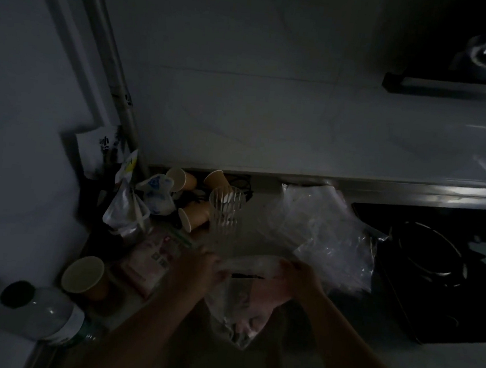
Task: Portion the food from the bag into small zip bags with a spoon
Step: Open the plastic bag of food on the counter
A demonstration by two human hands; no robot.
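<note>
Now, zip bag (243, 290) between both hands.

You have one head-worn wide-angle view, looking steeply down and forward at the desk (259, 244) from close range, with the stove burner (430, 255) to its right

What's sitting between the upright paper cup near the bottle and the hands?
In the head view, a pink packet lies flat between the upright paper cup and the left hand.
</note>
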